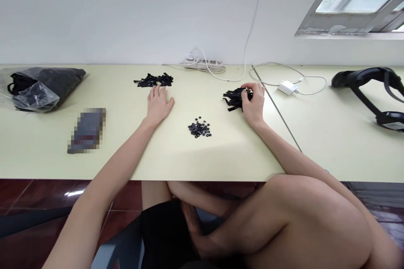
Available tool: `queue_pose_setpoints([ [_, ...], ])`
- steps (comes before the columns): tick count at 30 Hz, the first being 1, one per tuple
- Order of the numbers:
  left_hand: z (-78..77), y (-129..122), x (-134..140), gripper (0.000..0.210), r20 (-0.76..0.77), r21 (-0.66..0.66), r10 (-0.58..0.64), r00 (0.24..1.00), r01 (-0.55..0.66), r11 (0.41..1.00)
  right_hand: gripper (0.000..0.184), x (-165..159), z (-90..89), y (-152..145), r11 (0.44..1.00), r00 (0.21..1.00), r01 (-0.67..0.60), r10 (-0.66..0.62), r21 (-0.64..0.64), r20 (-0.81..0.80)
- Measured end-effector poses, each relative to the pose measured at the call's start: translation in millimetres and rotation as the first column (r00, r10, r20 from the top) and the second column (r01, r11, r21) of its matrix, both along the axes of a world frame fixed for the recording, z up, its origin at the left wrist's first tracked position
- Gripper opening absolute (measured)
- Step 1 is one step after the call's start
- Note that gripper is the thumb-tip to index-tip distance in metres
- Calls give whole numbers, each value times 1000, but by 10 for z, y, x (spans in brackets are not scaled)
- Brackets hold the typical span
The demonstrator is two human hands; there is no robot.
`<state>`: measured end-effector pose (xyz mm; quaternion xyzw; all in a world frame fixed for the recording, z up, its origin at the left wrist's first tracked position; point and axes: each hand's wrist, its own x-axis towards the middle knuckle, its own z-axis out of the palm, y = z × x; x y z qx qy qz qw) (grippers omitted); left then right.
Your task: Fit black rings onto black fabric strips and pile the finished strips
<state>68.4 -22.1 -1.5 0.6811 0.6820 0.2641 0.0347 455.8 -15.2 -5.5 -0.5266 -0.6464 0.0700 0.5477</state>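
Observation:
My left hand (158,104) lies on the table with its fingers spread and holds nothing. Just beyond its fingertips is a loose pile of short black strips (154,80). At the right, my right hand (254,103) has its thumb and fingers curled together over a second pile of black strips (232,98), with some of them between its fingertips. How many strips it grips is hidden. Between my hands, nearer to me, a small heap of round black snap-button pieces (199,128) rests on the table, touched by neither hand.
On the pale table (176,159), a clear plastic bag of black material (47,88) and a blurred-out dark object (87,130) lie left. A power strip (203,64) stands by the wall. A white charger (287,87) with its cable and a black headset (375,92) are right.

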Motion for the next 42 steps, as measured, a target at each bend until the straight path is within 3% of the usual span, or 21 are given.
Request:
queue_pose_setpoints([
  [3,1,165,-125,74,-2,15,114,993,-114,993,18,-21,13,-3,999,999,-51,51,-12,-15],
  [5,27,269,-192,72,3,19,123,992,-123,992,18,-35,20,-8,997,996,-79,78,-14,-34],
  [9,71,388,-276,50,11,19,77,997,-77,997,18,-84,27,-29,990,990,-136,135,-25,-46],
  [15,101,366,-289,16,-9,55,72,997,-71,996,18,-141,8,-64,985,984,-173,173,-17,-36],
  [17,118,352,-278,8,35,53,82,996,-84,995,19,-137,9,-73,982,982,-185,183,-30,-42],
  [20,164,324,-250,7,217,92,53,975,-74,993,20,-143,29,-93,979,979,-197,195,-44,-53],
  [24,262,248,-85,6,427,138,-54,903,-6,990,19,-216,89,-169,961,960,-270,265,-50,-87],
  [26,321,169,105,11,550,142,-127,825,57,988,17,-272,124,-231,936,935,-347,340,-63,-98],
  [28,383,39,361,19,756,172,-230,613,152,973,15,-328,154,-299,889,893,-448,440,-97,-98],
  [30,446,-146,643,31,852,174,-273,446,251,952,19,-372,176,-363,810,824,-566,557,-153,-105],
  [33,536,-474,1002,38,902,173,-324,286,447,878,28,-414,204,-438,683,713,-697,692,-218,-112],
  [35,589,-659,1150,36,920,177,-330,212,526,832,26,-426,230,-470,643,675,-734,727,-219,-124],
  [37,629,-775,1221,35,926,182,-327,186,540,822,27,-429,265,-489,634,665,-745,728,-207,-165],
  [39,647,-818,1232,35,923,188,-332,196,523,831,31,-425,301,-501,662,689,-725,699,-190,-192],
  [42,629,-794,1190,34,877,157,-359,320,515,843,37,-416,339,-515,720,737,-676,655,-158,-164],
])
